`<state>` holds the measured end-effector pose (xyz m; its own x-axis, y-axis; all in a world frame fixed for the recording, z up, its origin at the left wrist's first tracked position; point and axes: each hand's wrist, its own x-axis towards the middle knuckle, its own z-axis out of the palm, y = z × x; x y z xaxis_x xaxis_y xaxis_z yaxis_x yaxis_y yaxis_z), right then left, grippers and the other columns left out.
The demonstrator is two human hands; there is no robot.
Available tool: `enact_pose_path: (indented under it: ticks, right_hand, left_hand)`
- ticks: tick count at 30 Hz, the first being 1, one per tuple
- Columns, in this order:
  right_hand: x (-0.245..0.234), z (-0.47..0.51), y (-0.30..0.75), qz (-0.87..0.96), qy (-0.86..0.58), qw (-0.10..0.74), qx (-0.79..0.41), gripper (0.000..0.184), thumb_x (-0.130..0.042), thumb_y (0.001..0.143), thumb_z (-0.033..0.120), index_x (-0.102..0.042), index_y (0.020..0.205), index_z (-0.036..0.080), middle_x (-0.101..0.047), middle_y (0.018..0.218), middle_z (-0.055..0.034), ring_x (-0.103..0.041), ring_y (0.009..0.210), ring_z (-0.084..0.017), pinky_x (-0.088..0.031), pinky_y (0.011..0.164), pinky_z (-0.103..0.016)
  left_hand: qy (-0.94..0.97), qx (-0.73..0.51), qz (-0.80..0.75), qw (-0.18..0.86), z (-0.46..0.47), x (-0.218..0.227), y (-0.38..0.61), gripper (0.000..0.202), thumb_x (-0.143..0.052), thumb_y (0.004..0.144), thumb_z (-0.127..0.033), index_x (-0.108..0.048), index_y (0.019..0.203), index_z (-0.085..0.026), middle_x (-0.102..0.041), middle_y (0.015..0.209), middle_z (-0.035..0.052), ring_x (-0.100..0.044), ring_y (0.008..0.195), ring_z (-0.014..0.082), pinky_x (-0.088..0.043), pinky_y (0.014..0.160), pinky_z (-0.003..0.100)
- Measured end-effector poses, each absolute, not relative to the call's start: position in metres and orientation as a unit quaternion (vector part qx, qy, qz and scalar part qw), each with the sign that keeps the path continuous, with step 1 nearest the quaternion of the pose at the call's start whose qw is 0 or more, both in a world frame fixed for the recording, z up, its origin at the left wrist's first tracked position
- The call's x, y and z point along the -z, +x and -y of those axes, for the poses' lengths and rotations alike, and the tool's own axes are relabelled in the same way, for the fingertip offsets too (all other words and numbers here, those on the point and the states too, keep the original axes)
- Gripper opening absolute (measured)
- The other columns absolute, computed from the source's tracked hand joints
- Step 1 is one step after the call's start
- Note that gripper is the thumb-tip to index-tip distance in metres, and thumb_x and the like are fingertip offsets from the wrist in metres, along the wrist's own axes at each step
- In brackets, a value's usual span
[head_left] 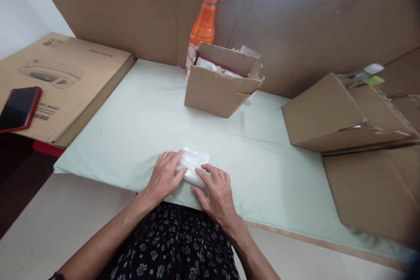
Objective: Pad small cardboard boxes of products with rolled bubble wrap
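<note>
Tabletop (144, 113): bottle (203, 26) behind carton (215, 94), beyond packet (194, 162)

There is one left hand (166, 171) and one right hand (217, 190), two in all. One clear packet (194, 164), one phone (19, 108), one bottle (202, 28). One flat box (72, 89) is left of the bottle, one open box (215, 92) in front, and at least two boxes (323, 116) right of it.

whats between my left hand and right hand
In the head view, a clear plastic packet lies between your left hand and right hand.
</note>
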<state>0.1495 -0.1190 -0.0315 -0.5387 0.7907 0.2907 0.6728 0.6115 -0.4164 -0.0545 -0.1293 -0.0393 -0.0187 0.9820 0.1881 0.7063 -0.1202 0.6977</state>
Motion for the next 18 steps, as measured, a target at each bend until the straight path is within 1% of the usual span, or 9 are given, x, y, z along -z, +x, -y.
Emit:
enact_pose_path:
  ticks: [2, 3, 7, 10, 12, 14, 15, 16, 18]
  right_hand:
    - [0.035, 0.115, 0.148, 0.872, -0.419, 0.216, -0.131, 0.035, -0.061, 0.092, 0.026, -0.062, 0.126, 0.023, -0.067, 0.121, -0.0128, -0.06, 0.106, -0.03, -0.048, 0.087, -0.047]
    - [0.037, 0.112, 0.148, 0.864, -0.427, 0.226, -0.14, 0.032, -0.06, 0.093, 0.025, -0.063, 0.125, 0.023, -0.07, 0.117, -0.0119, -0.062, 0.102, -0.029, -0.048, 0.085, -0.045]
    - [0.039, 0.102, 0.146, 0.783, -0.477, 0.308, -0.255, 0.029, -0.059, 0.095, 0.028, -0.064, 0.122, 0.021, -0.074, 0.111, -0.0089, -0.068, 0.096, -0.025, -0.053, 0.084, -0.039]
    - [0.034, 0.103, 0.144, 0.743, -0.456, 0.305, -0.384, 0.026, -0.06, 0.094, 0.033, -0.067, 0.116, 0.023, -0.075, 0.107, -0.0059, -0.07, 0.095, -0.022, -0.056, 0.084, -0.035]
    - [0.03, 0.105, 0.144, 0.736, -0.436, 0.312, -0.414, 0.027, -0.062, 0.092, 0.036, -0.068, 0.114, 0.023, -0.073, 0.116, -0.0075, -0.068, 0.106, -0.024, -0.056, 0.089, -0.035]
    - [0.026, 0.105, 0.146, 0.73, -0.431, 0.328, -0.418, 0.038, -0.065, 0.089, 0.039, -0.064, 0.124, 0.023, -0.065, 0.132, -0.0108, -0.062, 0.12, -0.026, -0.054, 0.095, -0.038]
    - [0.025, 0.104, 0.147, 0.725, -0.426, 0.327, -0.431, 0.045, -0.066, 0.088, 0.04, -0.061, 0.13, 0.023, -0.062, 0.136, -0.0116, -0.061, 0.122, -0.027, -0.054, 0.096, -0.038]
    - [0.022, 0.103, 0.149, 0.719, -0.416, 0.316, -0.458, 0.05, -0.066, 0.088, 0.04, -0.059, 0.134, 0.023, -0.063, 0.135, -0.0116, -0.063, 0.119, -0.026, -0.055, 0.094, -0.038]
    - [0.018, 0.099, 0.153, 0.703, -0.395, 0.283, -0.518, 0.043, -0.064, 0.09, 0.04, -0.062, 0.129, 0.023, -0.071, 0.119, -0.0086, -0.068, 0.102, -0.023, -0.057, 0.087, -0.035]
  left_hand:
    - [0.635, -0.368, -0.641, 0.224, 0.128, 0.04, -0.053, 0.041, -0.061, 0.087, -0.025, -0.058, 0.128, -0.021, -0.067, 0.115, 0.0105, -0.06, 0.108, 0.0267, -0.047, 0.099, 0.047]
    - [0.602, -0.396, -0.647, 0.25, 0.13, 0.04, -0.052, 0.044, -0.061, 0.087, -0.028, -0.056, 0.13, -0.02, -0.066, 0.117, 0.0112, -0.06, 0.109, 0.0261, -0.048, 0.099, 0.047]
    - [0.398, -0.508, -0.609, 0.46, 0.146, 0.037, -0.047, 0.069, -0.064, 0.086, -0.036, -0.036, 0.145, -0.017, -0.059, 0.132, 0.0157, -0.062, 0.117, 0.0245, -0.05, 0.1, 0.043]
    - [0.284, -0.539, -0.537, 0.583, 0.151, 0.032, -0.042, 0.084, -0.067, 0.082, -0.035, -0.025, 0.151, -0.016, -0.062, 0.127, 0.0144, -0.063, 0.115, 0.0227, -0.05, 0.1, 0.039]
    - [0.258, -0.539, -0.514, 0.615, 0.149, 0.028, -0.038, 0.086, -0.069, 0.081, -0.035, -0.025, 0.152, -0.016, -0.067, 0.117, 0.0104, -0.065, 0.105, 0.02, -0.051, 0.095, 0.035]
    - [0.264, -0.539, -0.49, 0.632, 0.147, 0.025, -0.036, 0.085, -0.069, 0.081, -0.034, -0.027, 0.153, -0.018, -0.068, 0.113, 0.0082, -0.065, 0.099, 0.0183, -0.051, 0.092, 0.032]
    - [0.274, -0.541, -0.475, 0.638, 0.146, 0.025, -0.036, 0.084, -0.069, 0.082, -0.034, -0.028, 0.153, -0.018, -0.068, 0.113, 0.0079, -0.065, 0.098, 0.0182, -0.051, 0.091, 0.032]
    - [0.288, -0.539, -0.462, 0.643, 0.144, 0.024, -0.036, 0.083, -0.068, 0.083, -0.034, -0.028, 0.153, -0.019, -0.068, 0.113, 0.008, -0.065, 0.098, 0.0185, -0.052, 0.091, 0.032]
    - [0.33, -0.516, -0.455, 0.647, 0.141, 0.024, -0.038, 0.081, -0.067, 0.084, -0.034, -0.027, 0.153, -0.018, -0.068, 0.112, 0.0084, -0.066, 0.097, 0.0195, -0.053, 0.091, 0.034]
